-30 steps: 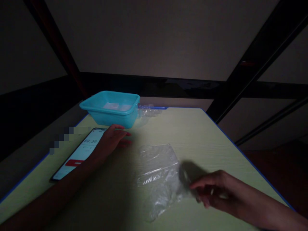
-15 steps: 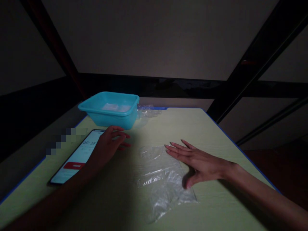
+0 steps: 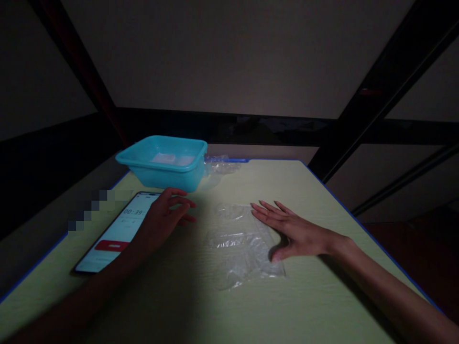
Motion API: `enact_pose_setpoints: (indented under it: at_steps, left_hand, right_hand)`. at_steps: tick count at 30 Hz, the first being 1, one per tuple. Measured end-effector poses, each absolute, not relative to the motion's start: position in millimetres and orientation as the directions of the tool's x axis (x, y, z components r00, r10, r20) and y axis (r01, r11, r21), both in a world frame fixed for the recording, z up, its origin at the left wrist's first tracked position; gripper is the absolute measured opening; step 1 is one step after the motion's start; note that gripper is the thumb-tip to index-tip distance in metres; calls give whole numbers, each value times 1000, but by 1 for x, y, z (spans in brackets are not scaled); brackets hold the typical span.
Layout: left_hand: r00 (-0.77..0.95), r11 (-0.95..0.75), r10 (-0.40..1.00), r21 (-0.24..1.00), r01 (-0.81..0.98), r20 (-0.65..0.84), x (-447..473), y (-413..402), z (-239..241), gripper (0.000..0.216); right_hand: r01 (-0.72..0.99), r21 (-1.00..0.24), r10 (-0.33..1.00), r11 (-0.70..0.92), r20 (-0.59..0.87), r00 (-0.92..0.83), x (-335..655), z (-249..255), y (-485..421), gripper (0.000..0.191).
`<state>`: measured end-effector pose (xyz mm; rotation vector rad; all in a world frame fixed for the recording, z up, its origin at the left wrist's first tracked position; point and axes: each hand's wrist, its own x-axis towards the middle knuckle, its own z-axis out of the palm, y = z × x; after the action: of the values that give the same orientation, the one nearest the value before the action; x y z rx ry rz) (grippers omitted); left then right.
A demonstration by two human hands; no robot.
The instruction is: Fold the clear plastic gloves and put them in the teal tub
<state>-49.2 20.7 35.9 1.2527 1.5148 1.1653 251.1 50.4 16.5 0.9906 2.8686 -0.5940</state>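
Observation:
A clear plastic bag (image 3: 238, 251), wrinkled and see-through, lies flat on the table in front of me. My right hand (image 3: 287, 231) rests palm down on the bag's right edge, fingers spread and thumb apart. Left of the bag, my left hand (image 3: 170, 212) hovers with loosely curled, separated fingers and nothing in them. Its wrist and forearm cover part of a phone (image 3: 118, 234) whose lit screen shows a running timer and a red button.
A turquoise plastic basin (image 3: 167, 177) with whitish flat items inside stands at the table's back left. Beside it lies more crumpled clear plastic (image 3: 222, 167). The pale wooden table (image 3: 272, 310) has a blue edge. Dark frame bars and a wall stand behind.
My right hand has slid slightly away from me, and the plastic bag has shifted the same way and lies flatter. My left hand has hardly moved.

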Motion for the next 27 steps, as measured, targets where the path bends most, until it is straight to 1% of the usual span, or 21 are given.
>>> enact_pose_setpoints:
  at_steps: [3,8,11,14,18,21,23,25,26,27]
  left_hand:
    - [-130,64,991,973,220,-36,-48,20,34,31]
    - [-113,68,993,974,217,-45,-46,18,32,31]
    - [-96,81,993,974,211,-61,-43,16,33,32]
    - [-94,104,992,969,226,-85,-42,15,33,33]
    - [-81,99,993,960,262,-81,-42,14,29,31]
    - [-59,36,998,954,298,-20,-43,12,25,28]
    - [-63,-29,996,922,387,58,-42,8,24,23]
    - [-48,-107,987,849,518,154,-39,1,22,16]
    - [-14,-157,979,801,577,202,-37,-3,21,14]
    - [51,-253,958,745,617,283,-34,-7,19,14]
  right_hand:
    - [621,-348,611,702,-154,-777,251,16,43,98]
    - [705,-342,674,621,-226,-704,242,22,27,101]
    - [737,-355,705,575,-243,-667,234,25,19,103]
    - [740,-381,708,555,-250,-660,231,26,15,103]
    - [703,-419,687,575,-219,-693,232,24,16,101]
    - [684,-417,679,598,-191,-709,237,22,17,99]
    - [640,-441,664,629,-121,-737,239,24,18,93]
    - [548,-490,626,678,-5,-780,242,28,17,81]
    - [494,-513,602,702,56,-797,242,31,16,73]
    - [446,-530,579,722,109,-808,242,33,15,62]
